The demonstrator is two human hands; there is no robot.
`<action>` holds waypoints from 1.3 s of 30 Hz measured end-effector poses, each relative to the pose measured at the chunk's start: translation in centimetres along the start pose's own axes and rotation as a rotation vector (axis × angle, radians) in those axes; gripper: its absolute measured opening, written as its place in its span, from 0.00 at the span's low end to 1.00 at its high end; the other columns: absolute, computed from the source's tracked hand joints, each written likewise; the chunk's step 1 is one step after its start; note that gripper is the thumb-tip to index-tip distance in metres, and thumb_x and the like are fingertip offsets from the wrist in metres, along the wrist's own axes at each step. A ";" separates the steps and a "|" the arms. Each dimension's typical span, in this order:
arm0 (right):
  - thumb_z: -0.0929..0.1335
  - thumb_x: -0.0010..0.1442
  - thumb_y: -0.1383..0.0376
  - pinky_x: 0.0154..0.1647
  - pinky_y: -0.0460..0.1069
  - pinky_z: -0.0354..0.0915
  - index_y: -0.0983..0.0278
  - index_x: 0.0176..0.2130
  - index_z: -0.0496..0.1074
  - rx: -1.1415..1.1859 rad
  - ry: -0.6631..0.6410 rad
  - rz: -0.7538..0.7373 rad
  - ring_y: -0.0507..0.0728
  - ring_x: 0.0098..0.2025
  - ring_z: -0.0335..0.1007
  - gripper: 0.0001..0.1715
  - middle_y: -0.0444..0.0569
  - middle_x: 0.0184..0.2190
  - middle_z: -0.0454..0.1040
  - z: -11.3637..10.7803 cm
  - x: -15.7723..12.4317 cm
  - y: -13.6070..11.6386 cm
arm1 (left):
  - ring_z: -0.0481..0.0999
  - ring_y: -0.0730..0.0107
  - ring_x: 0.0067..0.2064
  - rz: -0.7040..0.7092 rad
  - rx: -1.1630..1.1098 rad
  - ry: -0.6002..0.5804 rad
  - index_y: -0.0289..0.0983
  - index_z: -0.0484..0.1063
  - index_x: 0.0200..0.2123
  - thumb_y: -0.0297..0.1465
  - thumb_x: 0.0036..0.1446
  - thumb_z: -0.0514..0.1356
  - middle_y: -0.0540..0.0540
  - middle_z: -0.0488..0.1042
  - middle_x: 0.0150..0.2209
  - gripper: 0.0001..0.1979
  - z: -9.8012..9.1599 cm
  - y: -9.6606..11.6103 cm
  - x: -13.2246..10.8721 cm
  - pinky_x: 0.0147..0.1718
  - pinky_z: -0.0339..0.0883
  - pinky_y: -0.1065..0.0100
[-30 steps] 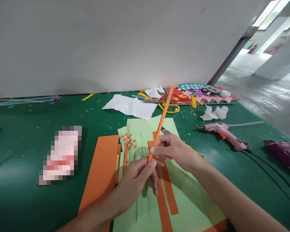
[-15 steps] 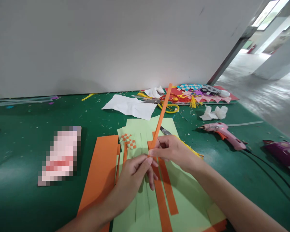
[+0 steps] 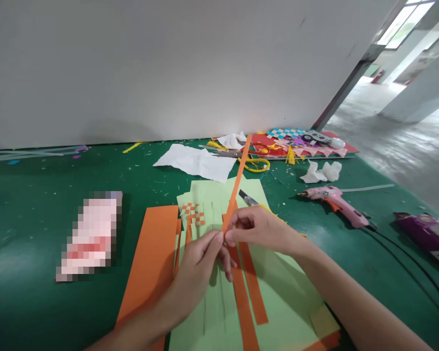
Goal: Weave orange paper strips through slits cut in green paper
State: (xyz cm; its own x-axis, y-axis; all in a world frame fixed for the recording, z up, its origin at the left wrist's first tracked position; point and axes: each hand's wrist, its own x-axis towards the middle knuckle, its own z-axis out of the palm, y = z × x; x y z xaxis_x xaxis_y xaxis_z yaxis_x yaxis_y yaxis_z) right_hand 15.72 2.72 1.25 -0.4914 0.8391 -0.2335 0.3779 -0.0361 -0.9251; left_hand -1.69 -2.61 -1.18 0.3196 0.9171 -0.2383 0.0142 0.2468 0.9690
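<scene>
An orange paper strip (image 3: 237, 187) slants up and away from my two hands, its lower end between them. My left hand (image 3: 207, 258) pinches that lower end between thumb and forefinger, the other fingers loosely curled below. My right hand (image 3: 258, 231) is closed at the same spot, thumb and fingertips against the strip's right edge. What lies right under the fingertips is hidden. Below the hands are light green paper sheets (image 3: 285, 297) with long slits, and flat orange strips (image 3: 254, 287) lie on them. Small orange-and-green woven checkered pieces (image 3: 192, 214) rest just beyond my left hand.
A large orange sheet (image 3: 151, 258) lies left. A craft knife (image 3: 248, 197) sits beyond my right hand. Scissors (image 3: 254, 163) and white paper (image 3: 197, 161) lie farther back. A pink glue gun (image 3: 338, 202) with a black cord is right. A wall (image 3: 149, 68) closes off the back.
The orange strip has tilted and shifted slightly left and down. My right hand has moved a little left, its fingertips lower against the strip. My left hand stays nearly in place.
</scene>
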 end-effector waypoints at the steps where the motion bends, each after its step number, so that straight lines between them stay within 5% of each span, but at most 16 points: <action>1: 0.70 0.54 0.62 0.21 0.45 0.48 0.64 0.29 0.74 -0.019 -0.015 0.000 0.47 0.22 0.52 0.07 0.40 0.19 0.64 -0.1 0.0 0.0 | 0.74 0.71 0.25 0.000 0.008 0.005 0.37 0.67 0.30 0.38 0.67 0.49 0.53 0.68 0.20 0.16 0.0 0.0 0.0 0.32 0.66 0.69; 6: 0.67 0.55 0.68 0.23 0.44 0.52 0.65 0.28 0.72 0.007 -0.036 -0.032 0.48 0.24 0.58 0.05 0.43 0.24 0.72 0.0 0.0 0.2 | 0.73 0.70 0.24 -0.013 0.042 0.005 0.37 0.68 0.31 0.40 0.67 0.48 0.53 0.68 0.19 0.17 0.1 0.1 -0.1 0.30 0.65 0.69; 20: 0.66 0.51 0.70 0.23 0.46 0.55 0.65 0.25 0.71 0.079 0.025 -0.022 0.50 0.25 0.63 0.05 0.44 0.23 0.71 1.1 0.1 0.8 | 0.73 0.72 0.23 -0.005 0.114 -0.026 0.38 0.65 0.28 0.38 0.68 0.47 0.53 0.69 0.19 0.18 0.1 0.1 -0.1 0.29 0.63 0.71; 39: 0.63 0.49 0.70 0.22 0.46 0.48 0.64 0.24 0.64 0.148 0.144 -0.037 0.48 0.21 0.52 0.04 0.38 0.18 0.59 0.0 0.0 0.3 | 0.72 0.73 0.21 -0.011 0.132 -0.025 0.37 0.67 0.30 0.38 0.67 0.47 0.53 0.69 0.19 0.17 0.1 0.1 -0.1 0.25 0.59 0.71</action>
State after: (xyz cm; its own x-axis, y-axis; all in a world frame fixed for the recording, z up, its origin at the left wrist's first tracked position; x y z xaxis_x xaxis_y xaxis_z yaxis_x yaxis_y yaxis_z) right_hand 15.83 2.67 1.01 -0.3811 0.9100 -0.1632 0.2371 -0.0744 -0.9686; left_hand -1.67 -2.67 -1.02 0.3421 0.9060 -0.2491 0.1416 0.2124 0.9669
